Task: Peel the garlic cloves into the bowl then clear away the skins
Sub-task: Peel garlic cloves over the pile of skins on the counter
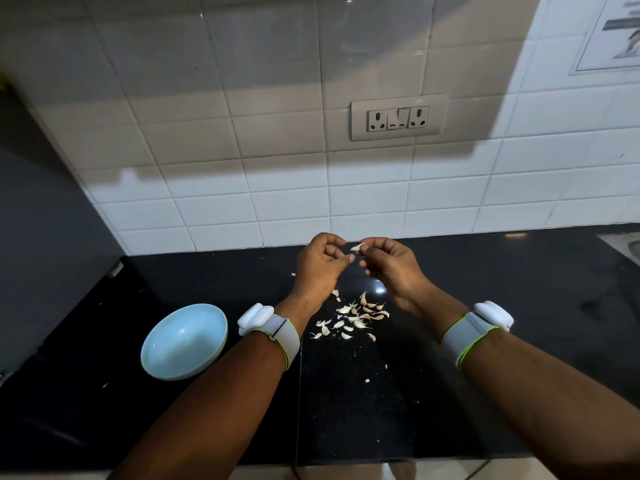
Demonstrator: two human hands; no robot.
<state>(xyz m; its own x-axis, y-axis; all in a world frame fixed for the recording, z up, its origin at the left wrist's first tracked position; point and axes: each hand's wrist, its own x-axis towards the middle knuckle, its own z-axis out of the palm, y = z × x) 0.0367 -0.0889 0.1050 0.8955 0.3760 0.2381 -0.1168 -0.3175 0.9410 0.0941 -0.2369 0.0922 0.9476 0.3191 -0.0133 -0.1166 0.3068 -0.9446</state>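
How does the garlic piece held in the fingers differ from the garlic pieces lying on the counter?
The garlic piece is single and held up in the air, pinched by the right hand, with the left hand close beside it. The garlic pieces on the black counter are many, scattered in a loose pile below the hands, and nobody touches them. Both are pale cream, and neither is in the blue bowl, which looks empty.

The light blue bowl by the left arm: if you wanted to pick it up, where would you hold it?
Probably the rim of the light blue bowl on the side nearest the left hand, coming from above. It sits upright and looks empty, and its thin open edge suits a thumb-and-finger pinch.
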